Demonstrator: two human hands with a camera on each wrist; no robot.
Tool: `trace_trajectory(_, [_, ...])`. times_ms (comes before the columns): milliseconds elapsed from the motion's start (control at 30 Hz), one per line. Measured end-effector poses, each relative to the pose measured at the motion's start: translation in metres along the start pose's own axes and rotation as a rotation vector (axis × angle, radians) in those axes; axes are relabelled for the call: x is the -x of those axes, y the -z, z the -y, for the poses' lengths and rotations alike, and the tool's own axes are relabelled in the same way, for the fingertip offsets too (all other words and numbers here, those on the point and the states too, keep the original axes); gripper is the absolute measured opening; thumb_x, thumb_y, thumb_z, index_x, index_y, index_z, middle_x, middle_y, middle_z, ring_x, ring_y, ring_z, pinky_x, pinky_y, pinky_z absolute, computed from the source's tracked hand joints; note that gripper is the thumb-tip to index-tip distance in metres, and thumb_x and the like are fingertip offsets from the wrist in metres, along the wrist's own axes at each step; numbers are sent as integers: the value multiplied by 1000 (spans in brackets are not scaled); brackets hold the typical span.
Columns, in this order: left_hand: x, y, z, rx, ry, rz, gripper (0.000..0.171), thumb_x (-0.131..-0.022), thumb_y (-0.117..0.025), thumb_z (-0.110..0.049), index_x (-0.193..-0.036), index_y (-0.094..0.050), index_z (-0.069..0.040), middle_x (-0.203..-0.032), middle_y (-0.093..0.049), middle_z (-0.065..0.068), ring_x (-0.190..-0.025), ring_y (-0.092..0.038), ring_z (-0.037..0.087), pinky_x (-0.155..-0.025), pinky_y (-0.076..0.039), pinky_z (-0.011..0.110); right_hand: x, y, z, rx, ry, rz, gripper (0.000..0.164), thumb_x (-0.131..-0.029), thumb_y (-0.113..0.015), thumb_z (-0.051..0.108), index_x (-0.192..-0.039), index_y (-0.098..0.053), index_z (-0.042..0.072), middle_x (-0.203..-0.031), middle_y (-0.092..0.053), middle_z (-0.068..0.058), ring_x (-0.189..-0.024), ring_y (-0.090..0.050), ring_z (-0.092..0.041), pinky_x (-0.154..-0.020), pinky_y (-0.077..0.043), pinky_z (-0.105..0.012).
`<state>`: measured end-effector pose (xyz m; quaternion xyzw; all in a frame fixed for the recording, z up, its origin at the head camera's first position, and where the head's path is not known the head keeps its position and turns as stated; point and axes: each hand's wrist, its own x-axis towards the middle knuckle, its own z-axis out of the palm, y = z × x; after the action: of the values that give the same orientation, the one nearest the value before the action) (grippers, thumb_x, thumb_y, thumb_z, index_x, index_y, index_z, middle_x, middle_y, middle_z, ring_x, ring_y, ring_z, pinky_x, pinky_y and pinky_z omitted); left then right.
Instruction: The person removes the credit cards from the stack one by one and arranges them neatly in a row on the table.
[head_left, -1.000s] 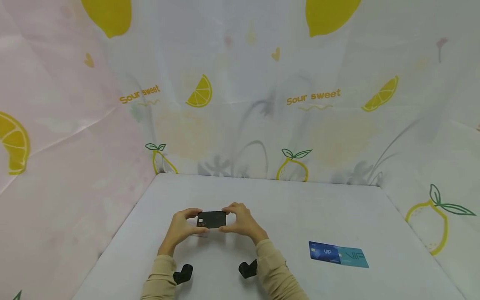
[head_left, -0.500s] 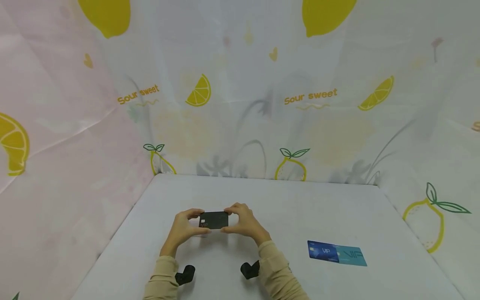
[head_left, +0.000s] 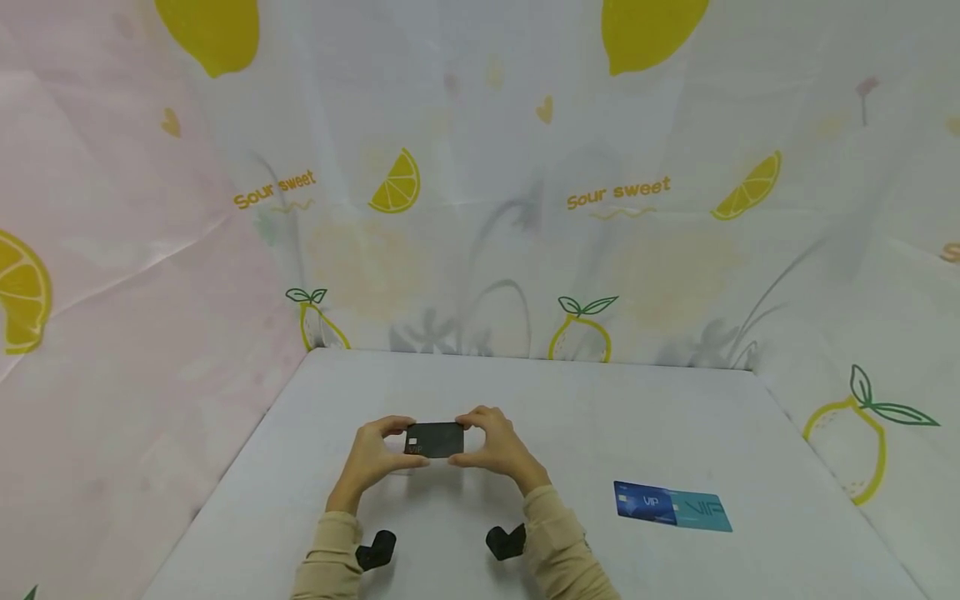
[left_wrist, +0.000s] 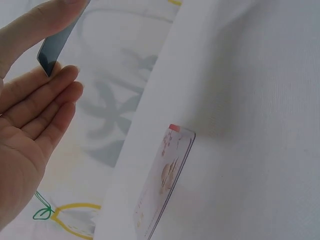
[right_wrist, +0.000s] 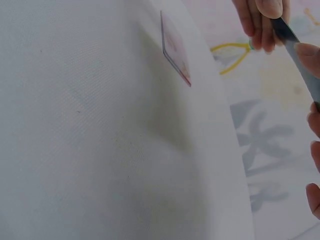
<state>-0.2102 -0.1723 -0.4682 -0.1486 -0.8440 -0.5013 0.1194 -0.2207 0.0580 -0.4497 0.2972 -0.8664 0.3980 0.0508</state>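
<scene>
A black card [head_left: 435,440] with a chip and "VIP" lettering is held up in front of me above the white table. My left hand [head_left: 372,454] pinches its left end between thumb and fingers. At the right end, my right hand [head_left: 498,447] pinches it the same way. The left wrist view shows the card edge-on, one corner [left_wrist: 49,56] poking out beyond the thumb. Below the hands lies a pale card [left_wrist: 165,182] with pink and red print, flat on the table; in the head view the left hand mostly hides it.
On the right of the table [head_left: 540,400] lie a dark blue VIP card [head_left: 645,502] and a teal VIP card [head_left: 703,511], end to end. Black wrist-worn pieces [head_left: 377,550] stick out from the sleeves. Lemon-printed cloth walls [head_left: 480,167] stand behind and at both sides.
Both hands have shifted slightly to the right together with the black card, their grip unchanged. The head view has turned a little. The cards on the table lie as before.
</scene>
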Motion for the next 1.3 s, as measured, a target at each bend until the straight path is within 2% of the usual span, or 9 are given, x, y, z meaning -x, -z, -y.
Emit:
trace_trajectory(267, [2,-3,-4,19,-48,-5,58,-54,-91,-15,-103,-68,3,-101,-68,15,-95,-62,36,-84,-47,56,6,3,3,-3,4,-32,55,-68,-83,23,-114,-65,-1,-101,-62,-8,-96,-51,-25,-84,-36,-43])
trace_trajectory(667, [3,-13,-8,33,-67,3,57,-54,-91,-14,-103,-68,2,-100,-68,15,-94,-60,41,-83,-46,57,17,7,0,-23,-4,-48,56,-69,-83,21,-114,-63,-4,-102,-62,-12,-98,-51,-28,-88,-37,-50])
trace_trajectory(767, [3,-16,-8,32,-68,1,57,-54,-91,-14,-103,-68,3,-99,-68,15,-94,-60,40,-83,-46,57,19,8,0,-22,-4,-50,56,-69,-83,20,-115,-63,-5,-102,-62,-14,-99,-51,-30,-88,-38,-51])
trace_trajectory(1000, [2,-21,-11,54,-20,10,56,-54,-91,-14,-103,-68,1,-101,-68,13,-96,-60,39,-83,-47,56,23,11,-1,-20,-16,-59,56,-68,-83,20,-114,-63,-5,-102,-62,-11,-98,-52,-32,-87,-40,-47])
trace_trajectory(1300, [0,-30,-11,57,-32,6,58,-52,-92,-14,-103,-68,2,-101,-68,14,-95,-60,40,-81,-47,57,28,16,-4,-14,-6,-77,56,-68,-83,20,-113,-64,-6,-100,-62,-15,-97,-53,-34,-85,-40,-44])
